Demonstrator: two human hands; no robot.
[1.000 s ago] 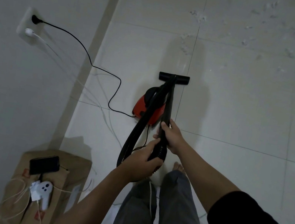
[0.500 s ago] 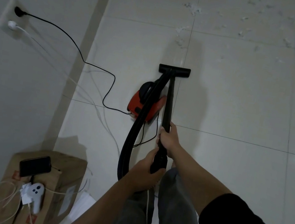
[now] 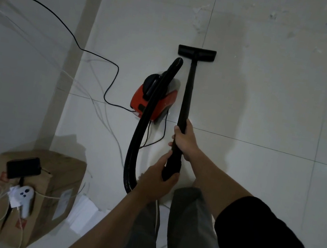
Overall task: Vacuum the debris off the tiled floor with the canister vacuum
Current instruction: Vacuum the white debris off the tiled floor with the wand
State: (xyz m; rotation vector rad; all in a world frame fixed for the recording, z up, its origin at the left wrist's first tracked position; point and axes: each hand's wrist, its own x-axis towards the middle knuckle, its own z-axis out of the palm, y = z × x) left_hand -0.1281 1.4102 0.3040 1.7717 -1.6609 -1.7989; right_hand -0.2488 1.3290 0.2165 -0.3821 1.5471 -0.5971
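Note:
A red and black canister vacuum (image 3: 155, 98) sits on the pale tiled floor (image 3: 268, 111) ahead of me. Its black hose (image 3: 136, 141) loops down to the handle end of the black wand (image 3: 188, 89). My left hand (image 3: 156, 182) grips the wand's thick handle end. Higher on the tube, my right hand (image 3: 184, 140) grips it. The flat black floor nozzle (image 3: 197, 53) rests on a tile past the canister. Pale debris (image 3: 199, 19) is scattered on the tiles beyond the nozzle and to the far right.
A black power cord (image 3: 96, 54) runs from the wall at left to the canister, with thin white cables beside it. A cardboard box (image 3: 37, 198) at lower left carries a phone (image 3: 23, 167) and a white charger. My grey trouser legs (image 3: 187, 236) are below.
The view has shifted, so the wall socket has slid out at the left. The wand has swung a little right, away from the hose and canister. Both hands keep their grip.

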